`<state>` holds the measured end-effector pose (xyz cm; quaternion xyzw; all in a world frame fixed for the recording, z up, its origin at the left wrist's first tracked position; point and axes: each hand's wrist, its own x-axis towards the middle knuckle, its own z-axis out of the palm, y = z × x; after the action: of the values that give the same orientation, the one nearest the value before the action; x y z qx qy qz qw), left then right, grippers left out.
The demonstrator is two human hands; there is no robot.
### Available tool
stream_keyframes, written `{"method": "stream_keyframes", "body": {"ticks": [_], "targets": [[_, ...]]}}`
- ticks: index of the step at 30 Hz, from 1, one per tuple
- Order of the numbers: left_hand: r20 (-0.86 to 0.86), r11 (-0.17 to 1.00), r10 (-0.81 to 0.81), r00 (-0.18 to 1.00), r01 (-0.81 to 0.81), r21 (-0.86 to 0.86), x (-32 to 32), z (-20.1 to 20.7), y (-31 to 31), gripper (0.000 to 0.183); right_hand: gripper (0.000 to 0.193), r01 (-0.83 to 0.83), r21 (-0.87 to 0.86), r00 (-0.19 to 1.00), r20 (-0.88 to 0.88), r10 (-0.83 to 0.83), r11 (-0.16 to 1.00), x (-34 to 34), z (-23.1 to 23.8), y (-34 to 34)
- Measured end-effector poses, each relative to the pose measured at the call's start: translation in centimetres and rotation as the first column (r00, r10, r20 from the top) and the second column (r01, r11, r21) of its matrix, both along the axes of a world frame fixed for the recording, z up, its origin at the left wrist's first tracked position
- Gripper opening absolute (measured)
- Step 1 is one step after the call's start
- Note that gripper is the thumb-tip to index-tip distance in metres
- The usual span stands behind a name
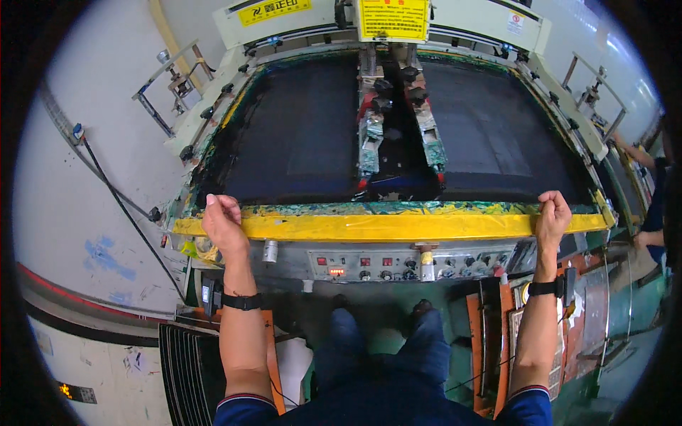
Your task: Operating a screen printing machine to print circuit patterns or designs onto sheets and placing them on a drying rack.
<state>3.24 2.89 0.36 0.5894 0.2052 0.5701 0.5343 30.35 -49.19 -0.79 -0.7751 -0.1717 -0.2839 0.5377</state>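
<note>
A screen printing frame [398, 226] with yellow tape along its front bar lies before me, its dark mesh [305, 121] smeared with black ink. Over the left end of that bar is my left hand [224, 219], its fingers curled in and the thumb pointing up. My right hand [553, 213] is over the bar's right end, fingers likewise bent into a pinch. Whether either hand grips the bar or something thin is hidden by the fingers. Two ink-stained squeegee holders [371, 135] with black knobs stand above the mesh, near its middle.
Below the bar sits a control panel [405, 264] with red switches and knobs. A yellow sign [393, 20] hangs on the machine's head. Racks with orange frames [506, 319] flank my legs. At the far right, another person's hand [648, 238] reaches in. A black cable [128, 206] runs at left.
</note>
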Motion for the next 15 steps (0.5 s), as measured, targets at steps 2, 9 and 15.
{"method": "stream_keyframes", "body": {"ticks": [2,9,15], "targets": [[0.015,1.0,-0.014,1.0,0.014,0.009,0.0,-0.02,0.02,0.044,0.02,-0.002,-0.008,1.0,-0.019,0.002,1.0,-0.09,0.06,0.04],[0.02,1.0,-0.013,1.0,0.013,0.003,0.0,0.0,-0.06,0.043,0.02,0.014,-0.025,1.0,0.002,-0.014,1.0,-0.22,0.23,0.06],[0.027,1.0,-0.01,1.0,0.01,0.0,0.04,-0.08,0.01,0.043,0.021,0.025,-0.03,1.0,-0.005,-0.025,0.999,-0.17,0.14,0.02]]}}
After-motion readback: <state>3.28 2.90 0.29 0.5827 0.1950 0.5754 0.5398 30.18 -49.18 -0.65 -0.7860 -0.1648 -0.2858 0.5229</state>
